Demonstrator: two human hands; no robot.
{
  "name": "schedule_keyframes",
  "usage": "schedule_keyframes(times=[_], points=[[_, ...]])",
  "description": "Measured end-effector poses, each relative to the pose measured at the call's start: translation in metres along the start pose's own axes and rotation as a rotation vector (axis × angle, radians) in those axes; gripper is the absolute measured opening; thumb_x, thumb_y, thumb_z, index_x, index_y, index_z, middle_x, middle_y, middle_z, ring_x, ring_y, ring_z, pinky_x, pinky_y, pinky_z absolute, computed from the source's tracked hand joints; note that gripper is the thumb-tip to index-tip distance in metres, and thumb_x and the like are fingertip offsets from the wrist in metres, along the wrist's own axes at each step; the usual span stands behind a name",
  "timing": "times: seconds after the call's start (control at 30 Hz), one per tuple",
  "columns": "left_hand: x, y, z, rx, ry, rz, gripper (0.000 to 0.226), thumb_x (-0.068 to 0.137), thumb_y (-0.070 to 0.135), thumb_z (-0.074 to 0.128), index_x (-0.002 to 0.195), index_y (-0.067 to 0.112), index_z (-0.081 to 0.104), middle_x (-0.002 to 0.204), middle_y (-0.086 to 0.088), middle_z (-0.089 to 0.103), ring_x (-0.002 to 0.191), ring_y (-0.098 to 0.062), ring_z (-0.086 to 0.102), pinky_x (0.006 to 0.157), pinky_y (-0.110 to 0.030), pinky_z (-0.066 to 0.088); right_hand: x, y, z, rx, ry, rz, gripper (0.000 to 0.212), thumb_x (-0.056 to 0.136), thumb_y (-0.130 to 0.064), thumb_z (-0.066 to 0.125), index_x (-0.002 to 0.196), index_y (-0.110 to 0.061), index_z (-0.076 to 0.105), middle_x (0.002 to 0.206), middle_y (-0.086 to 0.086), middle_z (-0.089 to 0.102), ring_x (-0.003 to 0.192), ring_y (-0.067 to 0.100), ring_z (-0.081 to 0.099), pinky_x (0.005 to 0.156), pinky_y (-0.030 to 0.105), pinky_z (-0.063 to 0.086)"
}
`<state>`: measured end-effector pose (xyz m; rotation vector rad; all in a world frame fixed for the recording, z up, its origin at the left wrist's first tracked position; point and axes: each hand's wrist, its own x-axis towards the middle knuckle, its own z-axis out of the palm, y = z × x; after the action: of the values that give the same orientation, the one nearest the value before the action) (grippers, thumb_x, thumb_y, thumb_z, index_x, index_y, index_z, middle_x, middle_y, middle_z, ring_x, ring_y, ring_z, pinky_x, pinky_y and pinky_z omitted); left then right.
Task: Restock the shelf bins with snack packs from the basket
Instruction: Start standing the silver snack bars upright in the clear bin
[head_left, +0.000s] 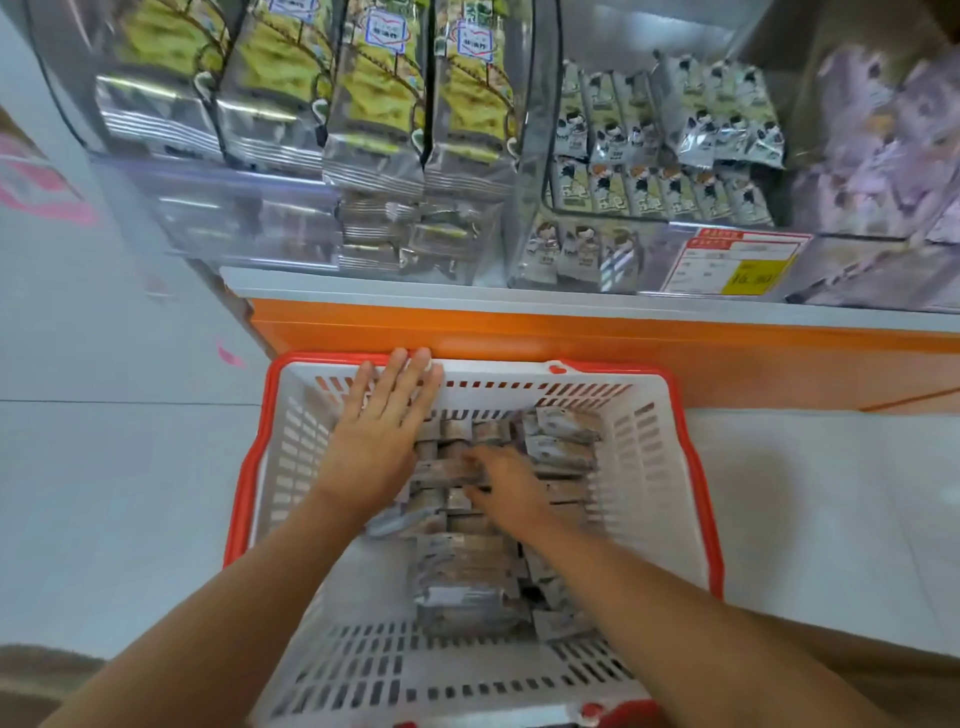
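A white basket with a red rim (670, 467) stands on the floor before the shelf. Several grey-brown snack packs (467, 577) lie in its bottom. My left hand (382, 431) hovers flat over the basket's far left, fingers straight and reaching the far rim. My right hand (506, 483) is down among the packs, fingers curled onto one of them; blur hides whether it grips. Above, a clear shelf bin (291, 228) holds similar grey packs at its right end.
Tall yellow-green bags (374, 88) stand on the shelf behind the bin. Small cartoon-print packs (665, 140) fill the middle bin, with a red-and-yellow price tag (737, 262) in front. Purple packs (883, 156) lie at the right. An orange base panel (571, 332) runs under the shelf.
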<state>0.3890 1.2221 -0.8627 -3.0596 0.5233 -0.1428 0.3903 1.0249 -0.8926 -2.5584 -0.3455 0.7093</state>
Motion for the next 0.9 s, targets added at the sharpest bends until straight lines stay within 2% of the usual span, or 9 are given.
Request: schedule_keyframes(times=[0.2,0.4,0.5,0.6,0.63,0.7,0.77,0.8,0.9], points=[[0.000,0.002,0.003,0.003,0.025,0.004,0.098,0.073,0.012,0.060,0.156,0.008,0.007,0.161,-0.014,0.001,0.150,-0.034,0.007,0.121,-0.053,0.001,0.010,0.002,0.013,-0.121,-0.009,0.044,0.050,0.086,-0.017,0.068,0.133,-0.015,0.052,0.132,0.007,0.050,0.125,0.025,0.042,0.104,0.035,0.040],[0.000,0.002,0.000,-0.006,-0.015,0.005,0.101,0.074,0.014,0.066,0.156,0.008,0.007,0.161,-0.014,-0.002,0.150,-0.035,0.006,0.121,-0.053,0.002,0.006,0.007,0.017,-0.211,0.004,0.054,0.041,0.084,-0.020,0.067,0.124,-0.014,0.058,0.126,0.006,0.052,0.120,0.025,0.042,0.100,0.033,0.040],[0.001,0.002,-0.005,-0.011,-0.057,-0.012,0.104,0.073,0.016,0.071,0.156,0.008,0.009,0.162,-0.014,0.002,0.150,-0.035,0.007,0.120,-0.053,0.003,0.002,0.011,0.010,-0.156,0.017,0.013,0.038,0.085,-0.025,0.066,0.121,-0.014,0.061,0.118,0.005,0.056,0.114,0.023,0.047,0.098,0.035,0.042],[0.001,0.004,-0.011,-0.011,-0.086,-0.024,0.105,0.072,0.021,0.072,0.155,0.007,0.009,0.161,-0.016,0.006,0.150,-0.035,0.007,0.121,-0.051,0.001,-0.006,0.014,-0.006,-0.011,0.074,-0.010,0.034,0.086,-0.023,0.065,0.119,-0.014,0.063,0.111,0.003,0.059,0.108,0.020,0.050,0.088,0.027,0.042],[0.002,0.006,-0.013,-0.028,-0.085,-0.035,0.102,0.072,0.019,0.070,0.155,0.007,0.012,0.161,-0.017,0.010,0.149,-0.035,0.010,0.121,-0.050,0.003,-0.009,0.014,-0.013,0.027,0.100,-0.024,0.034,0.086,-0.023,0.066,0.119,-0.015,0.062,0.109,0.002,0.059,0.107,0.019,0.051,0.085,0.024,0.040],[0.003,0.011,-0.020,-0.087,-0.086,-0.080,0.094,0.070,0.011,0.067,0.153,0.005,0.024,0.159,-0.019,0.023,0.147,-0.035,0.022,0.119,-0.051,0.018,-0.017,0.014,-0.028,0.099,0.150,-0.048,0.037,0.086,-0.024,0.067,0.122,-0.018,0.059,0.112,-0.001,0.060,0.107,0.015,0.053,0.083,0.022,0.040],[0.005,0.016,-0.031,-0.163,-0.098,-0.112,0.081,0.071,0.012,0.067,0.147,0.004,0.039,0.152,-0.020,0.036,0.139,-0.038,0.036,0.108,-0.054,0.036,-0.025,0.012,-0.045,0.173,0.164,-0.055,0.037,0.087,-0.026,0.067,0.123,-0.023,0.056,0.118,-0.004,0.059,0.108,0.010,0.053,0.088,0.023,0.044],[0.006,0.018,-0.036,-0.206,-0.109,-0.102,0.073,0.074,0.014,0.066,0.143,0.005,0.045,0.147,-0.020,0.041,0.134,-0.039,0.040,0.104,-0.054,0.040,-0.029,0.011,-0.054,0.209,0.167,-0.055,0.038,0.088,-0.027,0.067,0.123,-0.026,0.054,0.118,-0.005,0.058,0.107,0.009,0.054,0.089,0.024,0.046],[0.010,0.027,-0.050,-0.449,-0.165,-0.031,0.049,0.092,0.025,0.056,0.140,0.016,0.049,0.141,-0.010,0.046,0.128,-0.030,0.042,0.105,-0.042,0.035,-0.044,0.001,-0.083,0.325,0.211,-0.058,0.040,0.089,-0.025,0.068,0.125,-0.025,0.052,0.110,-0.001,0.060,0.095,0.008,0.056,0.083,0.022,0.046]])
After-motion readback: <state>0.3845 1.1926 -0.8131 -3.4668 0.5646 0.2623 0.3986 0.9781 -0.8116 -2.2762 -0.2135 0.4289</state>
